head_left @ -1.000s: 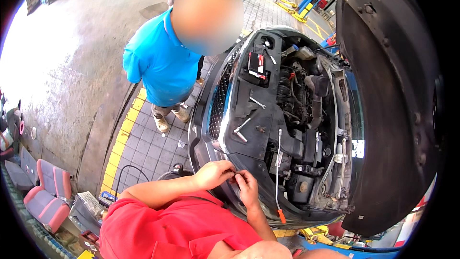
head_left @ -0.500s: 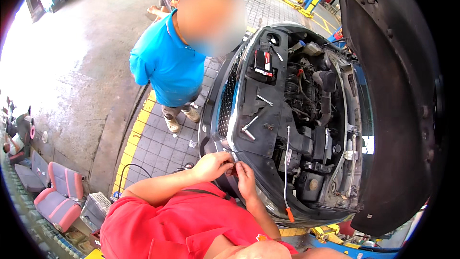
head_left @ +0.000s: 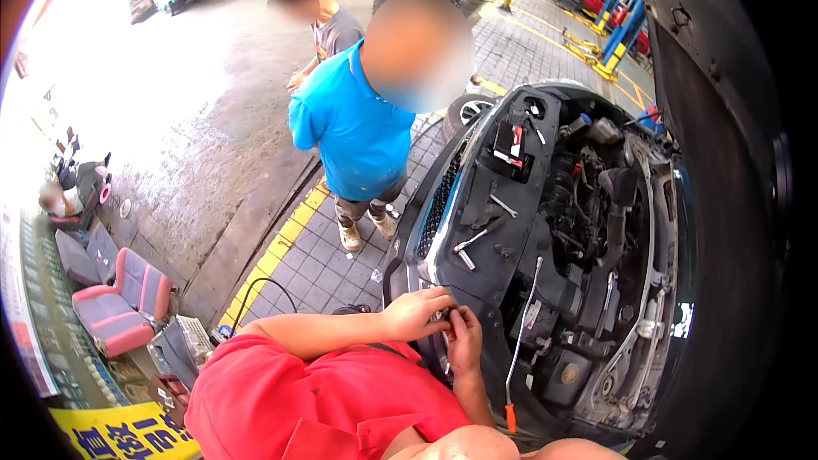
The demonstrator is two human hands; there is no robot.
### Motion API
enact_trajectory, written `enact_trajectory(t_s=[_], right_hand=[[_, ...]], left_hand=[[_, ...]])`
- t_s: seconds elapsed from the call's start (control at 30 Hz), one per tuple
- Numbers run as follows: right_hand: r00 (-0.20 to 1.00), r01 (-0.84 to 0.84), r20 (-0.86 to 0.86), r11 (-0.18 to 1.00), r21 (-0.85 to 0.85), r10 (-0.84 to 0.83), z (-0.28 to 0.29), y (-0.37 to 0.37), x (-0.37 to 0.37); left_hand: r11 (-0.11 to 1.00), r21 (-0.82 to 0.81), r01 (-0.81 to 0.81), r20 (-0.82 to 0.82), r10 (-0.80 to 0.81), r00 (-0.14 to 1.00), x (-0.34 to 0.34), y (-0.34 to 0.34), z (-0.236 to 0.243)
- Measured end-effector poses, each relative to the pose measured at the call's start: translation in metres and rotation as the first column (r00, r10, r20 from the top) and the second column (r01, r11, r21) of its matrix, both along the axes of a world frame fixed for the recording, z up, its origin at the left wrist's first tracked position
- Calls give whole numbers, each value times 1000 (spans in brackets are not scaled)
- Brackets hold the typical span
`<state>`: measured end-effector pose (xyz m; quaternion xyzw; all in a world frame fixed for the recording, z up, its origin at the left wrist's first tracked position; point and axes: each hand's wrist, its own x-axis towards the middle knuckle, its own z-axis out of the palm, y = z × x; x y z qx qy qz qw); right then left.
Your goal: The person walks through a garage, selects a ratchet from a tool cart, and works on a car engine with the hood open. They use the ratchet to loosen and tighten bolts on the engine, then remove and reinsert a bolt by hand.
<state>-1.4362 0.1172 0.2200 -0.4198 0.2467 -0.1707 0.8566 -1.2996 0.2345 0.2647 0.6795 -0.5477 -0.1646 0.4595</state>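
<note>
My left hand (head_left: 415, 315) and my right hand (head_left: 464, 341) meet at the front edge of the car's open engine bay. The fingertips of both are pinched together around a small dark piece, too covered by the fingers to name. Just beyond them, a ratchet (head_left: 477, 237) with a socket end lies on the black front cover (head_left: 477, 277), and farther off lies a wrench (head_left: 504, 206). To the right of my hands, a long metal rod with an orange handle (head_left: 510, 417) rests across the bay's near side.
The raised hood (head_left: 716, 162) stands on the right over the engine (head_left: 588, 213). A black and red box (head_left: 509, 143) sits on the cover's far part. A person in a blue shirt (head_left: 354, 128) stands by the bumper, another person (head_left: 332, 34) behind. Car seats (head_left: 128, 294) stand at left.
The view has shifted, so the car and people appear farther right and lower, and the person behind shows more. My hands stay together at the car's front edge, fingers still pinched.
</note>
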Motion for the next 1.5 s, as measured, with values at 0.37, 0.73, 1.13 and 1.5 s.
enact_trajectory(t_s=[0.37,0.73,1.13,1.5], right_hand=[[1000,-2,-11,1000,10,3,-9,-23,-24],[973,66,-206,980,-190,-106,24,-56,-13],[889,257,-287,909,-329,-356,41,-160,-50],[666,149,-548,810,-567,-506,-63,-486,-13]], left_hand=[[998,5,-55,56,54,997,-30,-25,-15],[990,127,56,-454,8,891,2,-88,-10],[940,-52,338,-714,-272,645,6,-293,-81],[732,681,12,-195,166,967,-10,-641,-243]])
